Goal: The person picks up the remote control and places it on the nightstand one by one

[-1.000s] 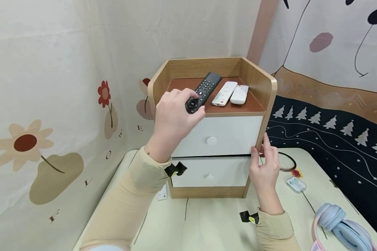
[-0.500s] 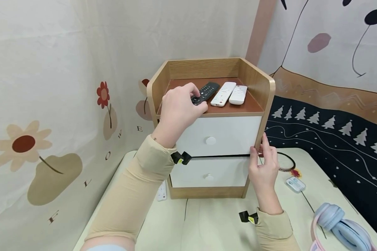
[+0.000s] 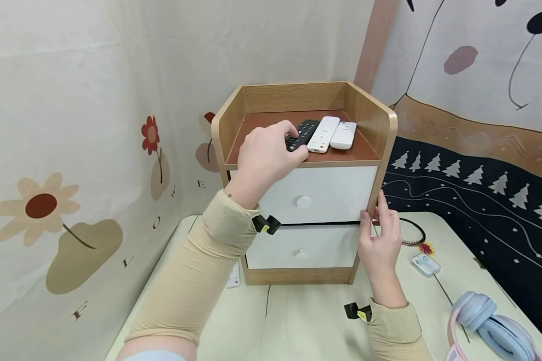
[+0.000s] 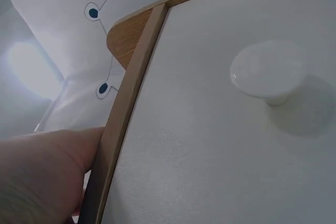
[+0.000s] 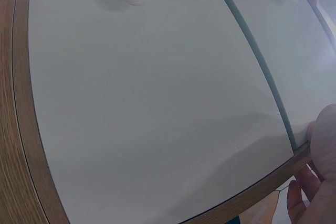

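The black remote (image 3: pixel 308 131) is sitting on the brown top shelf (image 3: pixel 266 120) of the small cabinet (image 3: pixel 293 91), leaning at a slant with its far end showing and its near end disappearing under the left hand (image 3: pixel 271 153). That hand is pinching it between the thumb and bent fingers; whether the near end is fully touching the shelf, I cannot tell. Just to its right, a longer white remote (image 3: pixel 324 134) and a shorter white remote (image 3: pixel 344 135) are lying side by side at a similar slant, so the step in hand is probably lining the black one up beside them. The next move is likely calling for loosening the pinch and lifting the hand away without nudging the row; the white remotes are leaving little room on that side, and the raised side panels are limiting a sideways approach. The right hand (image 3: pixel 381 245) is gripping the cabinet's right front edge, thumb in front and fingers along the side, seemingly steadying it. Below the shelf, the upper drawer (image 3: pixel 338 193) and lower drawer (image 3: pixel 329 245) are sitting closed. Farther out on the counter (image 3: pixel 298 321), a small clear case (image 3: pixel 426 264) and blue-and-pink headphones (image 3: pixel 501 328) are lying to the right, apart from the work.
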A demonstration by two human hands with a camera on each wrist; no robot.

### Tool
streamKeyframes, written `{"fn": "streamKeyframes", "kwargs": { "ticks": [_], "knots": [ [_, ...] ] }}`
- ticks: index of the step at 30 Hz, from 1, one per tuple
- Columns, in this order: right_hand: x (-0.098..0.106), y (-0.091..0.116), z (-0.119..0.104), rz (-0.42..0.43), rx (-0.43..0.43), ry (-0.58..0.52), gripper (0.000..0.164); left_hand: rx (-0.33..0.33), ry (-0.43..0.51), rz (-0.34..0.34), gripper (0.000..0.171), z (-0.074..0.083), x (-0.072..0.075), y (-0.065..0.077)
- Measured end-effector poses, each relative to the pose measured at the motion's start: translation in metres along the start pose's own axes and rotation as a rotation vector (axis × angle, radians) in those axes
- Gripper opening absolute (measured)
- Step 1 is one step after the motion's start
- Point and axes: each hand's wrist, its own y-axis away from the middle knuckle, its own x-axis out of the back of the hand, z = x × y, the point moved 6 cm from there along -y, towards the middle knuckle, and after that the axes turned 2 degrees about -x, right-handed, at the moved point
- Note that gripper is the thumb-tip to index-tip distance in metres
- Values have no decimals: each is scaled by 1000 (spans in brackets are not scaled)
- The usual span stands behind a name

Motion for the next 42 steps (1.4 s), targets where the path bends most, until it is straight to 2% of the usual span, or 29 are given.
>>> {"fn": "streamKeyframes", "kwargs": {
  "ticks": [9,13,18,27,34,38,42],
  "knots": [
    [-2,0,1,1,-5,13,63,-125,-6,-117,47,4,-6,-9],
    [-4,0,1,4,-3,16,63,-152,-6,-166,53,3,-8,-13],
    [-3,-1,2,8,-4,14,63,-171,3,-178,54,5,-8,-13],
    [-3,0,3,-11,-16,12,63,-157,27,-157,53,2,-8,-10],
    [-2,1,3,-26,-34,7,61,-199,58,-118,53,1,-3,-3],
    [-1,1,2,-23,-30,5,62,-257,85,-51,53,0,3,5],
    [0,2,0,-25,-22,6,63,-306,139,77,47,-2,13,20]
  ]
}}
